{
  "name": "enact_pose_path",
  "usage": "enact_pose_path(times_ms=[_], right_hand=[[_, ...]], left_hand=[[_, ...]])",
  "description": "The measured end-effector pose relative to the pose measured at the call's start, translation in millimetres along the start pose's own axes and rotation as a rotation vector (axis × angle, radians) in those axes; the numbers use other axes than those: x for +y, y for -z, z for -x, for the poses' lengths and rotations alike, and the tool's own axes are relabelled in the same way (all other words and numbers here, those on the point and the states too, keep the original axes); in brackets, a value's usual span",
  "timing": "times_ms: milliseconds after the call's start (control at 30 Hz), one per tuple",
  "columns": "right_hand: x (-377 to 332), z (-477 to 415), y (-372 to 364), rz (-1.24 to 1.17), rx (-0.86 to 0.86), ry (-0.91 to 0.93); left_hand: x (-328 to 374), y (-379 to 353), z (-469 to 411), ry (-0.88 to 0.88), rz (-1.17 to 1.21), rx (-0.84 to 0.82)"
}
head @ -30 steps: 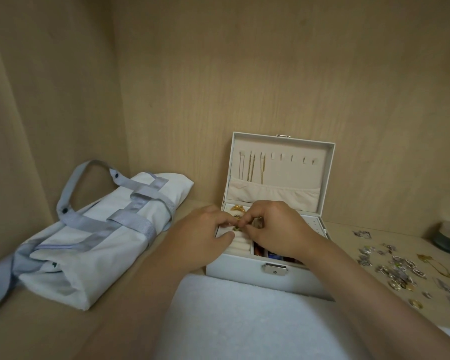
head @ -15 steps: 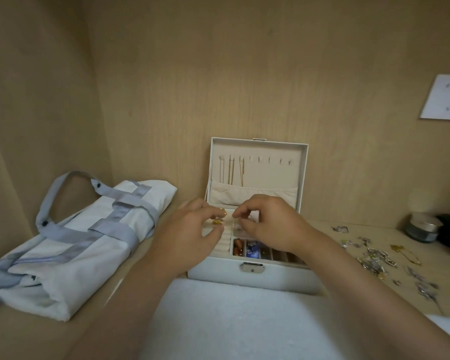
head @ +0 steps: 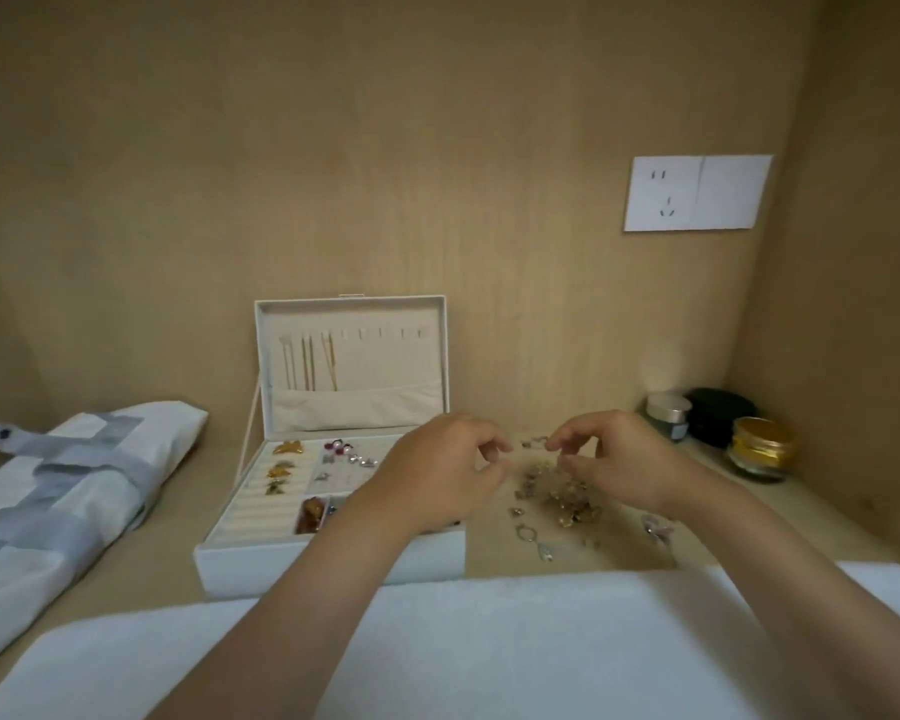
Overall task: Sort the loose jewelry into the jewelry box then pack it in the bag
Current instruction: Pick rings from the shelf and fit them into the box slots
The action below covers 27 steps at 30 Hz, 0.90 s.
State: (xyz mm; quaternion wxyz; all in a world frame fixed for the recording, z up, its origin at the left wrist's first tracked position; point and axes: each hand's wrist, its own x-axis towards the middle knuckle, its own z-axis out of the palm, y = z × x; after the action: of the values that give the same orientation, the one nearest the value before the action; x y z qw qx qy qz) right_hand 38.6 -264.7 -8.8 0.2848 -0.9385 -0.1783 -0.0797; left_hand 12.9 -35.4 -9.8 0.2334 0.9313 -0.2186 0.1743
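right hand [head: 611, 462] pinches a tiny silver piece [head: 533, 442], light and slippery so grab its body; can't tell whether left hand [head: 445, 472] grips anything

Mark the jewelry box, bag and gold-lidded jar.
jewelry box [head: 245, 563], head view, front wall.
bag [head: 32, 589], head view, white side panel.
jar [head: 762, 441], head view, gold lid.
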Motion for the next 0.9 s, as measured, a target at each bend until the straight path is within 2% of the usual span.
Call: enact_pose_path(times_ms=[200, 333, 667, 900], right_hand=[[48, 15, 3, -0.032, -0.079, -0.068], [49, 9, -4, -0.023, -0.143, -0.038], [34, 5, -17, 0.199, -0.212, 0.091], [39, 4, -22, 0.145, -0.187, 0.053]], left_hand=[[34, -40, -30, -0.042, -0.057, -0.234], [31, -52, -34, 0.011, -0.114, -0.342], [20, -46, -24, 0.011, -0.255, -0.436], [19, -49, -23, 0.076, -0.214, -0.431]])
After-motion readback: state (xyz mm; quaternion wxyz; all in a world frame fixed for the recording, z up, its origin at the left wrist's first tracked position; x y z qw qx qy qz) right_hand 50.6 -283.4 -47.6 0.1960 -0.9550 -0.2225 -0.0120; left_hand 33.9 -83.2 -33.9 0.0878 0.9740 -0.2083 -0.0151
